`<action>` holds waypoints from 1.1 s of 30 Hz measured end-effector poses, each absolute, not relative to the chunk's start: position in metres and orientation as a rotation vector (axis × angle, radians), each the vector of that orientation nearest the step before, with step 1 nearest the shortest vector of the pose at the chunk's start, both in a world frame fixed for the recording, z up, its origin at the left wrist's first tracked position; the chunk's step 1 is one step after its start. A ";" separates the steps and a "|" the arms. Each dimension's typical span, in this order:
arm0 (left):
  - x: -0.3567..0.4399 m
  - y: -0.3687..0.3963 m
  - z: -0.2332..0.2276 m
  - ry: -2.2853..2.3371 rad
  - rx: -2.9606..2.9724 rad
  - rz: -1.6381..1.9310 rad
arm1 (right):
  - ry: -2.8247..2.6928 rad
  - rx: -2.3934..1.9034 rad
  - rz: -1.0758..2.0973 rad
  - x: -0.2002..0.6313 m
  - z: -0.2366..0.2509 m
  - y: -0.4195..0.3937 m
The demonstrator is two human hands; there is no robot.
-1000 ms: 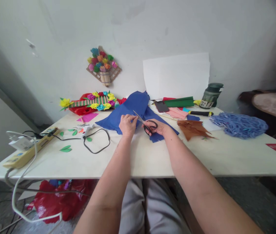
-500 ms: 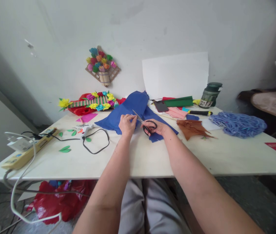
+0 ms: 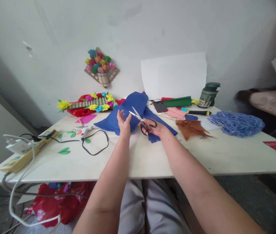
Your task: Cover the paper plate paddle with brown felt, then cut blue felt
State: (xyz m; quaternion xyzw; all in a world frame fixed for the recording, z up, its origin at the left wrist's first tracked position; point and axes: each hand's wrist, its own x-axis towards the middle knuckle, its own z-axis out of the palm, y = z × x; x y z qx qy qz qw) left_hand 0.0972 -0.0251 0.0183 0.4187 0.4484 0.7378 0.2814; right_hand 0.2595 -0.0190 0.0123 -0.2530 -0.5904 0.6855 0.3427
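Black-handled scissors are in my right hand, with fingers through the loops and the blades spread, pointing up and left. My left hand is beside the blade tips, its thumb apart from its fingers, and I see nothing in it. Beneath both hands a large sheet of blue crepe paper or cloth lies crumpled on the white table. A smaller blue piece pokes out under my right hand.
On the left are a white glue gun, green paper leaves and a power strip. A flower-decorated piece lies behind. To the right are brown crepe paper, a dark jar and a blue yarn bundle.
My left hand's pinched fingers have opened and moved slightly left. The scissors' blades have spread wider, while my right hand still holds them. The blue sheet has stayed in place.
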 end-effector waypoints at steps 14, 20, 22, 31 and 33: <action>0.097 -0.035 0.021 0.644 0.868 1.522 | -1.391 -0.556 1.780 0.243 0.006 -0.016; 0.095 -0.033 0.016 0.769 1.040 1.516 | -1.191 -0.830 1.457 0.246 -0.001 -0.003; 0.098 -0.033 0.014 0.794 1.129 1.455 | -1.160 -0.814 1.394 0.245 -0.001 -0.002; 0.104 -0.030 0.008 0.817 1.324 1.236 | -1.193 -0.749 1.380 0.236 0.009 -0.011; 0.104 -0.031 0.008 0.828 1.335 1.225 | -1.193 -0.752 1.391 0.235 0.011 -0.013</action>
